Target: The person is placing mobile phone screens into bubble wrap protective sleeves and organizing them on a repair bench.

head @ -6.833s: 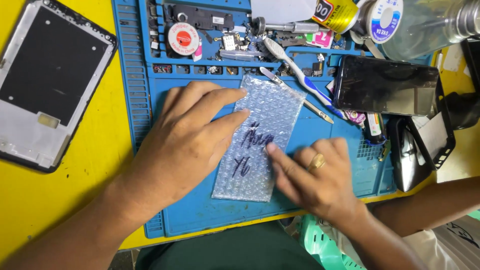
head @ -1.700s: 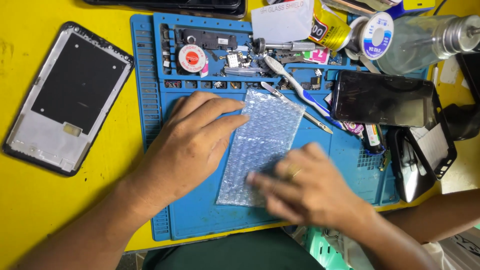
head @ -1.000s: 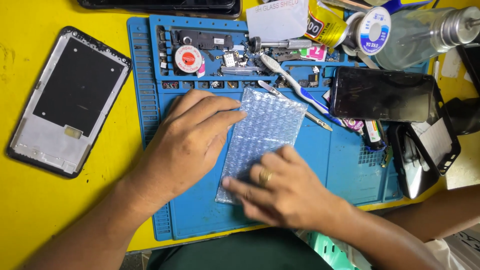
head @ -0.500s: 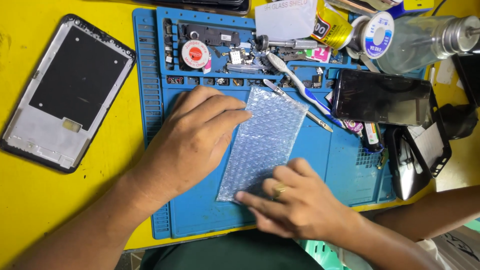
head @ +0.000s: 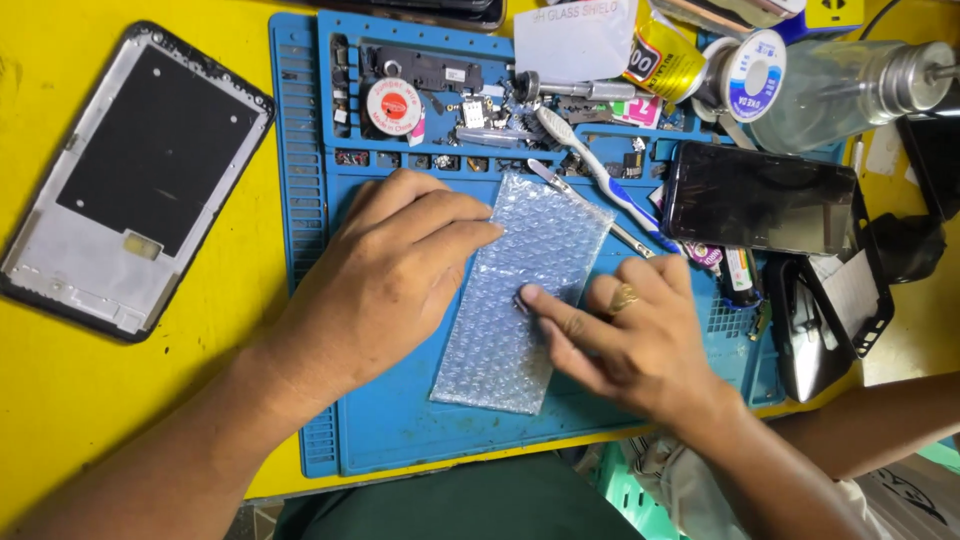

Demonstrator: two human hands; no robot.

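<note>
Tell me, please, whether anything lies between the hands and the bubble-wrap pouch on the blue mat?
Nothing visible does. The left hand rests flat on the pouch's left edge, and the right hand has its fingertips on the pouch's middle. The toothbrush and tweezers lie beyond its top right corner.

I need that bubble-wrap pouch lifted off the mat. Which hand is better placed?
Probably the right hand: its fingertips rest on the bubble-wrap pouch near its right edge, while the left hand lies flat, pinning the left edge.

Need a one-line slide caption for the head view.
Left hand presses a bubble-wrap pouch flat on a blue repair mat while the right hand touches its middle.
</note>
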